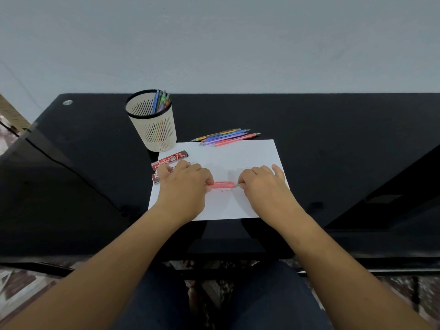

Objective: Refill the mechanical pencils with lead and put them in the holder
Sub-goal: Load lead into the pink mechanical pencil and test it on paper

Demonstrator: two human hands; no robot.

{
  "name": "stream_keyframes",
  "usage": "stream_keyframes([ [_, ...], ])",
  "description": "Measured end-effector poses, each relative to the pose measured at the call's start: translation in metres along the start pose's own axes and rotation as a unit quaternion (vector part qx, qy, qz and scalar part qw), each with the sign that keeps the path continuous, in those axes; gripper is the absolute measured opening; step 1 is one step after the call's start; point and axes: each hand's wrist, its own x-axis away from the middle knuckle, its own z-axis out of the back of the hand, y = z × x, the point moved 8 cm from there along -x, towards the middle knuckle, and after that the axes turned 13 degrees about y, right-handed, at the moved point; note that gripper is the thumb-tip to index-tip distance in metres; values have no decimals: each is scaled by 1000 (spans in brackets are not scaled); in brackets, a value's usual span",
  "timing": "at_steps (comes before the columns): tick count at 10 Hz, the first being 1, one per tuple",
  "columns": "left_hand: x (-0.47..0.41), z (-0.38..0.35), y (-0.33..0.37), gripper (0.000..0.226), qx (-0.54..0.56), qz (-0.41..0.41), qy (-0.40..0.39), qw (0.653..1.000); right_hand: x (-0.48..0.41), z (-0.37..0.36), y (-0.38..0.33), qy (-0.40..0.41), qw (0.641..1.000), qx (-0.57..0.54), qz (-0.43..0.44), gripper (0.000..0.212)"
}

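Translucent pink pencil [222, 185] horizontal over paper [238, 158]; loose pencils [226, 137] right of holder [154, 129] (beige, slotted, upright, several inside).

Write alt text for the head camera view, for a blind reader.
The left hand and right hand hold a pink pencil by its ends over white paper on a black desk. Behind lie loose pencils, red lead boxes and a partly filled beige holder.

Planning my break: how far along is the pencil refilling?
Done: several pencils stand in the holder. In hand: left hand and right hand pinch a pink pencil over the paper. Left: that one, plus the row of pencils at the paper's far edge.
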Motion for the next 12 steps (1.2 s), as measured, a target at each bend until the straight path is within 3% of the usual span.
stream_keyframes([
  [12,1,-5,-7,22,26,51,-54,997,3,-1,1,8,1000,-23,-15,22],
])
